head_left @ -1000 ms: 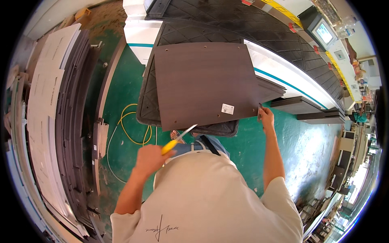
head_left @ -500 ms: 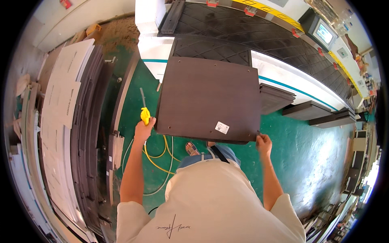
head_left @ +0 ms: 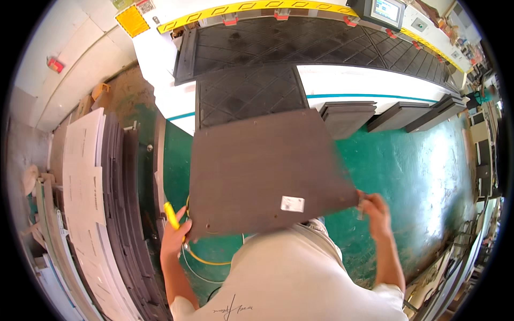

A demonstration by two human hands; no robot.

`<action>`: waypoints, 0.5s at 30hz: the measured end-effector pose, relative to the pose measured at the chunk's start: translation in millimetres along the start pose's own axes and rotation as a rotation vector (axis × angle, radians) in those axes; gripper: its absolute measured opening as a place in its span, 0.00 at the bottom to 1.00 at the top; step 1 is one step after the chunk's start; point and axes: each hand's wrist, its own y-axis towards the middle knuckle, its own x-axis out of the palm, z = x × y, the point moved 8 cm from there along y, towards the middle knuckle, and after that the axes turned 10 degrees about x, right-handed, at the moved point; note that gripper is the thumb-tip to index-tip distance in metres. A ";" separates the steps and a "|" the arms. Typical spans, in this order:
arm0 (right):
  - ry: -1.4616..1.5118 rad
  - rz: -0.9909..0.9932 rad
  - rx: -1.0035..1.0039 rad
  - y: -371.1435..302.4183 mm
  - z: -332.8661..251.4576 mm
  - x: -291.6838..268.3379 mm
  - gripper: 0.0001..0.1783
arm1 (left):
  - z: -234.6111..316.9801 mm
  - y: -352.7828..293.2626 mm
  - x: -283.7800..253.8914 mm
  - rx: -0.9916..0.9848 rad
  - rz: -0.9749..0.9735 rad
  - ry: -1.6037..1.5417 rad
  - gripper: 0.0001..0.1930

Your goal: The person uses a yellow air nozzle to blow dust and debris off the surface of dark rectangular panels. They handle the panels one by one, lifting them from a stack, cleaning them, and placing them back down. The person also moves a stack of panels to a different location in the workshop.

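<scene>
A dark brown board (head_left: 257,166) with small drilled holes and a white label (head_left: 292,204) lies across the view in front of my body, slightly blurred. My right hand (head_left: 376,213) is closed on its near right corner. At the near left corner, my left hand (head_left: 174,235) grips a yellow air blow gun (head_left: 171,215), its thumb against the board's edge. The board's far edge overlaps a black grooved infeed table (head_left: 249,96) of the machine. The board hides what lies beneath it.
A white machine with a yellow striped beam (head_left: 241,7) and a screen (head_left: 385,10) spans the back. Board stacks (head_left: 348,115) lean along its base at right. White and dark panels (head_left: 83,176) stand at left. A yellow hose (head_left: 209,261) trails over the green floor.
The board has come nearer my body and turned, its right near corner swinging outward. Both hands moved down with it. The view has tilted up, showing more of the machine.
</scene>
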 end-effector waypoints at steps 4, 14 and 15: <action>0.157 0.089 -0.319 -32.2 -162.9 -23.0 0.08 | 118.3 -20.3 -2.4 0.289 -0.004 -0.346 0.29; 0.599 -0.132 -0.241 278.3 -216.9 111.8 0.05 | 182.5 225.1 43.2 0.405 0.280 0.016 0.15; 0.458 -0.046 -0.288 309.2 -199.8 111.6 0.06 | 172.4 247.7 52.7 0.385 0.262 -0.002 0.15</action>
